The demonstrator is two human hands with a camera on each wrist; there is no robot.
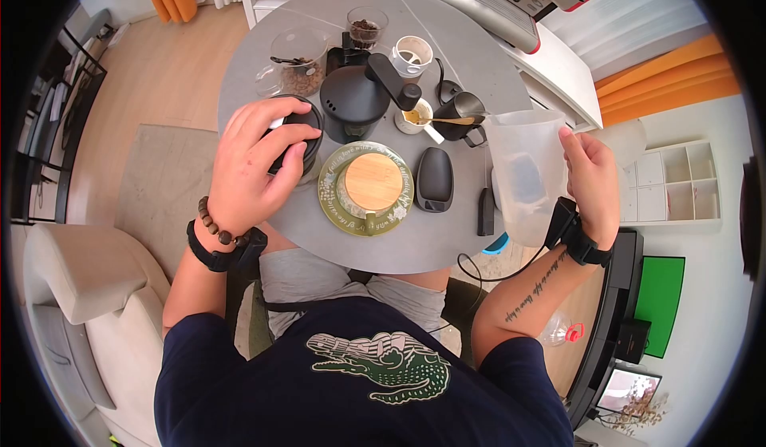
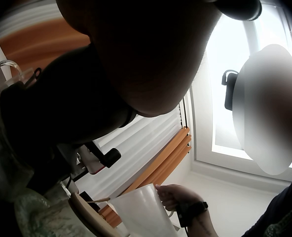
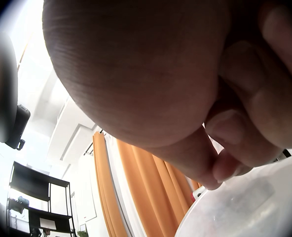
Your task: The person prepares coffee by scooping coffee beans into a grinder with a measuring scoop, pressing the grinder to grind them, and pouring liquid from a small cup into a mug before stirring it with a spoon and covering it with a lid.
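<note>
The left hand grips a black cylindrical container from above, at the left of the round table. At the table's right edge the right hand pinches a translucent plastic pitcher, which hangs tilted beside the table; the right wrist view shows curled fingers at its rim. Between the hands stands a glass vessel with a round wooden lid on a green patterned plate. In the left wrist view the pitcher hangs from the right hand.
A black kettle or grinder with a crank, a jar of beans, a glass of dark grounds, white cups, a metal jug with a spoon across it, and a black scoop-like object stand about the grey table.
</note>
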